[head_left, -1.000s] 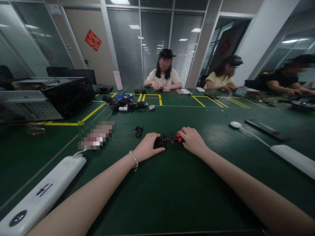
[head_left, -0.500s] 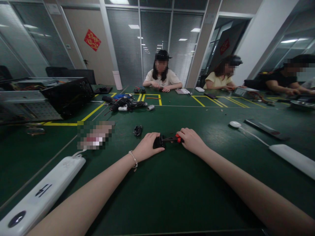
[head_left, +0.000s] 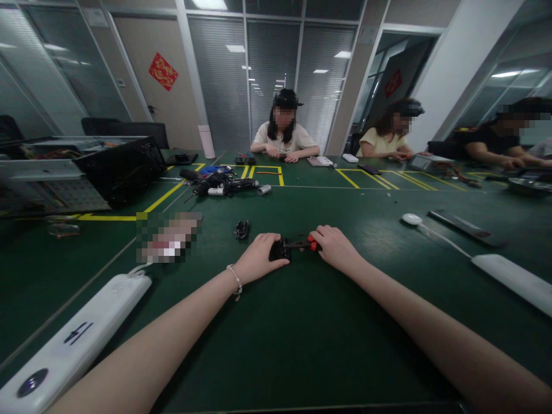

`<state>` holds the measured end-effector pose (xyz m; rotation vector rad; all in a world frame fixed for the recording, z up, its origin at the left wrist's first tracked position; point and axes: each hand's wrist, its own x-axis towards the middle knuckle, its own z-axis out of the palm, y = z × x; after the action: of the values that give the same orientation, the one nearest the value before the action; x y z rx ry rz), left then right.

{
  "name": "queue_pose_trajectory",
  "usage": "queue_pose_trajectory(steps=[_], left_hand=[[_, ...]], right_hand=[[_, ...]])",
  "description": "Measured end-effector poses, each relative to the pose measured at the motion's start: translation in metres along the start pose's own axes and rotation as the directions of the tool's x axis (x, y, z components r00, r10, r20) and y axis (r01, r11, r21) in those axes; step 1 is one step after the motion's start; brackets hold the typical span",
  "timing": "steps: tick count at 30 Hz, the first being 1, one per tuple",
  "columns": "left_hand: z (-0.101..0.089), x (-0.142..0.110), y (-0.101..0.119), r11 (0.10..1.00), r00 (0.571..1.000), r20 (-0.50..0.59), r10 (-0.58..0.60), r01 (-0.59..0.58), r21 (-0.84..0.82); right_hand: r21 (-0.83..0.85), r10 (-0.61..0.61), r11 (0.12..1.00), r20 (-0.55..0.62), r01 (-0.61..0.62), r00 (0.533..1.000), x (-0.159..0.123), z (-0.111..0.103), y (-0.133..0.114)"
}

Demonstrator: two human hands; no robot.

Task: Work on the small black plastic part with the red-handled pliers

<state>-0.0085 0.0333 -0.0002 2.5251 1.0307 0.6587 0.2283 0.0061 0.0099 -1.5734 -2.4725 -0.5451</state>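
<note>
My left hand (head_left: 257, 254), with a beaded bracelet at the wrist, grips a small black part (head_left: 277, 250) low over the green table. Thumb and fingers close on it from the left, hiding much of it. Opposite, my right hand (head_left: 336, 246) is wrapped round the red handles of long-nosed pliers (head_left: 298, 245). Their dark jaws point left and meet the right edge of the part; whether they bite on it I cannot tell. Another small black piece (head_left: 242, 229) lies apart on the table, beyond my left hand.
White power strips (head_left: 86, 333) flank my arms. Farther off are a pile of black tools (head_left: 219, 181), an open computer case (head_left: 125, 172) and a white computer mouse (head_left: 411, 219). Several people sit at the far side, including a person in a light shirt (head_left: 284, 135).
</note>
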Motion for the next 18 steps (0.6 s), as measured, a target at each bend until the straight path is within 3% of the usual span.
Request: queue_pose_trajectory(steps=[18], left_hand=[[-0.0007,0.0006,-0.0002,1.0,1.0,-0.012,-0.018,0.017,-0.017]], right_hand=[[0.015,-0.001,1.0,0.006,0.0,1.0,-0.0004,0.0032,0.0026]])
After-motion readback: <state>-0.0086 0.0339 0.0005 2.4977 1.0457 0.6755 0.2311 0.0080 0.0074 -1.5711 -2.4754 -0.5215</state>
